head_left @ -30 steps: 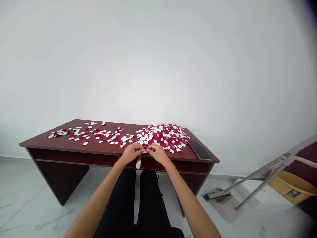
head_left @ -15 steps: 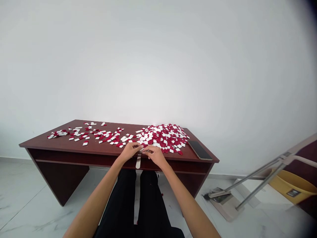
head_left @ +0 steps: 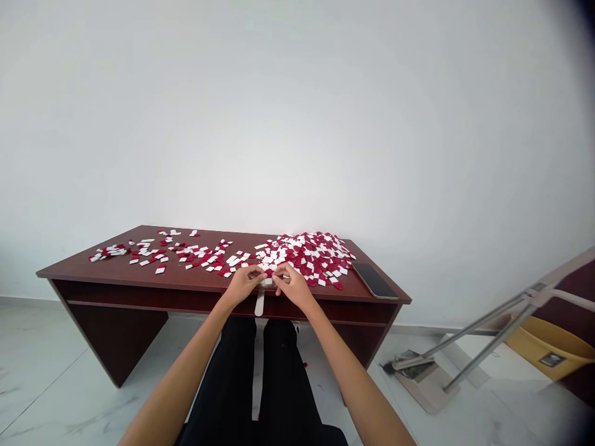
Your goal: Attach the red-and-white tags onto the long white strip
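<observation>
My left hand and my right hand meet at the near edge of a dark red wooden desk, their fingertips pinched together. Between them is the top of a narrow white strip, which hangs down past the desk edge. Its lower part seems to continue down over my black trousers. Just beyond my fingers rises a heaped pile of small red and white pieces. Whatever lies inside my fingertips is partly hidden.
Looser red and white pieces spread across the desk's left half. A black smartphone lies at the right edge. On the floor at right are a dustpan with long metal handles and a yellow basin.
My right hand has moved left and closer to my left hand, and the fingertips now meet over the strip's top. The pile and scattered pieces look unchanged.
</observation>
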A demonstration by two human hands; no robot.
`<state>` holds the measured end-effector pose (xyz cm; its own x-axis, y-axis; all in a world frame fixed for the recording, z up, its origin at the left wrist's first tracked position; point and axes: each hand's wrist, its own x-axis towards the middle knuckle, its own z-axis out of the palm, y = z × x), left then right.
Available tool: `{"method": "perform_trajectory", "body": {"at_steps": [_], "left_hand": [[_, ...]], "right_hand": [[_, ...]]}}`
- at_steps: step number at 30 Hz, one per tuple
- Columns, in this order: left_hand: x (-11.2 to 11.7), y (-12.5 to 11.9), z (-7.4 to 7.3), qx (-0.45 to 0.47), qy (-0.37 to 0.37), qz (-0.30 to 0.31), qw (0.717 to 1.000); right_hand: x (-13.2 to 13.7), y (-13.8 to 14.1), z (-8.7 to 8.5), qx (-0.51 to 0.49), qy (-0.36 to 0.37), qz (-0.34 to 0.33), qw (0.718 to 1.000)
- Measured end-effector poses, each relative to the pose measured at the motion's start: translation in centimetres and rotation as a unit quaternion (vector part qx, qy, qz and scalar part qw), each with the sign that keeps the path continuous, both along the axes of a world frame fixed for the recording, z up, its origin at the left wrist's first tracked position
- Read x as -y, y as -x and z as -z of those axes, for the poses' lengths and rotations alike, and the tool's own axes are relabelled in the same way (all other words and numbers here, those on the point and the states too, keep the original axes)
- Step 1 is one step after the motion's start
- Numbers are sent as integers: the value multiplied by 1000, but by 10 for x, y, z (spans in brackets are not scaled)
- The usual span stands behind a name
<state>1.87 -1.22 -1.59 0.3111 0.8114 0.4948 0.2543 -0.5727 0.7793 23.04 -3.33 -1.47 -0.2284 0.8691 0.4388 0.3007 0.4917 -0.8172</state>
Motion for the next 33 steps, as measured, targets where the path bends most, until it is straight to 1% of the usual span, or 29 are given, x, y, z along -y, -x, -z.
{"method": "perform_trajectory", "body": {"at_steps": [3,6,12,15,17,19,23,25,28,31,33], "left_hand": [[1,0,3,-34,-26,0,999],[2,0,5,-66,-41,-12,997],[5,1,2,-144,-74,-43,986],[5,-1,4,-144,-61,-70,985],[5,-3,5,-128,-43,-92,987],[6,-4,6,-129,-41,-99,986],[9,-2,5,-171,-80,-72,979],[10,-2,4,-174,-83,-65,979],[11,-4,2,-171,-77,-76,979],[13,-6,0,-182,-81,-65,978],[14,-7,-2,-184,-86,-57,977]], "right_hand": [[-2,-1,-2,18,-21,19,999],[-4,-3,-2,46,-51,18,997],[-5,-8,-1,48,-33,-1,998],[-4,-8,-1,72,-42,13,996],[-3,-4,-1,82,-56,33,995],[-2,0,0,88,-67,54,992],[0,6,2,112,-76,65,989],[0,8,3,120,-80,69,987],[-1,11,6,119,-94,112,982],[-2,16,8,132,-102,163,972],[-2,18,8,147,-97,171,969]]}}
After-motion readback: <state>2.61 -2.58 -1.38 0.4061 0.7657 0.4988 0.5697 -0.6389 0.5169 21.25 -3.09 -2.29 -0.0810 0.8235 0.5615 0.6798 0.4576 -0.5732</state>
